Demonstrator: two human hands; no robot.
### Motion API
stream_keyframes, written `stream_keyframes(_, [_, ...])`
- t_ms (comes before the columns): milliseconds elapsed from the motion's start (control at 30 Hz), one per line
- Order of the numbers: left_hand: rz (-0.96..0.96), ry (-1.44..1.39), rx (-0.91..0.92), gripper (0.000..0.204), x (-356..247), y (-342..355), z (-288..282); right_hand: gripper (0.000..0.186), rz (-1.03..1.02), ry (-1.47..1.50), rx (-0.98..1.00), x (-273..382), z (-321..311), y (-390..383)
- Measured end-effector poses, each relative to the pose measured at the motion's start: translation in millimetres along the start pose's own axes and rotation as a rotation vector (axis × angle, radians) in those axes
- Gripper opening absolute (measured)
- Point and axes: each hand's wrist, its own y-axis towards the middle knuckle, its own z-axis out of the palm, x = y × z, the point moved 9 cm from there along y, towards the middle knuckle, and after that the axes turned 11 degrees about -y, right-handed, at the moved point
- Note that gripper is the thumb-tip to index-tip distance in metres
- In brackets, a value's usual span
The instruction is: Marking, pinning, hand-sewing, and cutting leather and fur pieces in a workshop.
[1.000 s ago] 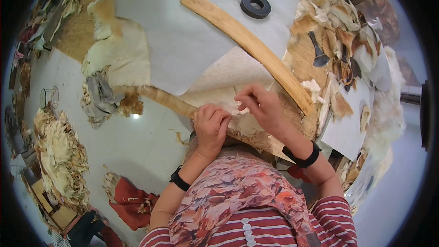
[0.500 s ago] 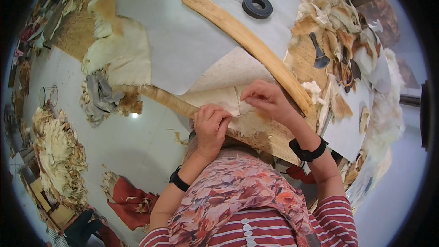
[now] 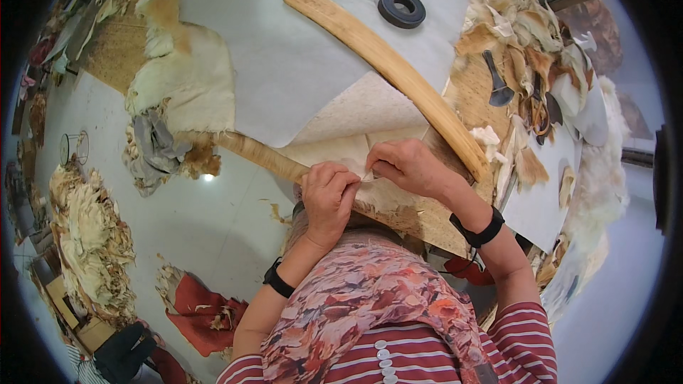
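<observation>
At the table's near edge, my left hand [image 3: 329, 199] is closed on the edge of a pale hide [image 3: 390, 196], its fingers curled and thumb pressed on top. Just to the right, my right hand [image 3: 413, 166] is pinched close over the same hide. Whatever its fingertips hold is too small to make out; a thin pale line shows between the two hands. Beyond them, a large light-grey sheet [image 3: 284, 50] covers the table, one corner turned back to show a cream underside. Across it lies a long curved wooden slat [image 3: 388, 64], with a dark ring-shaped roll [image 3: 402, 8] above.
Hide scraps [image 3: 526, 11] heap up at the right, beside a dark-handled tool [image 3: 497, 80] and scissors [image 3: 543, 121]. Another pale hide [image 3: 196, 78] hangs over the table's left side. On the floor lie a scrap pile [image 3: 92, 242] and a red cloth [image 3: 203, 316].
My right hand has come down and slightly left, nearer to my left hand at the hide's edge. My left hand has stayed in place.
</observation>
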Motion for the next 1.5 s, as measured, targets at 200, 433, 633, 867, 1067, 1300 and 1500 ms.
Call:
stream_keyframes(200, [0.009,0.017,0.001,0.014,-3.2,0.7,-0.6,0.005,-0.04,0.004,0.007,6.5,1.1,1.3])
stream_keyframes(433, [0.011,0.017,0.001,0.014,-3.7,-0.3,0.2,0.014,-0.085,-0.023,0.077,11.7,1.6,6.0])
stream_keyframes(633, [0.023,0.017,-0.001,0.014,-2.9,-0.3,0.0,0.023,-0.081,-0.137,0.185,14.2,14.6,12.2])
stream_keyframes(867, [0.002,0.002,-0.009,0.013,-1.6,1.5,-1.4,0.034,-0.036,-0.169,0.229,15.9,14.7,17.0])
stream_keyframes(1067, [0.035,0.025,0.006,0.014,-3.7,2.2,-0.1,0.06,-0.08,-0.227,0.269,16.9,30.0,15.3])
stream_keyframes(1300, [0.008,0.019,-0.003,0.013,-2.3,2.9,-0.9,0.042,-0.171,-0.389,-0.055,41.0,6.1,-0.3])
stream_keyframes(1500, [0.022,0.043,0.0,0.015,-2.6,1.8,-0.2,0.024,-0.355,-0.452,-0.261,56.7,-0.4,-15.5])
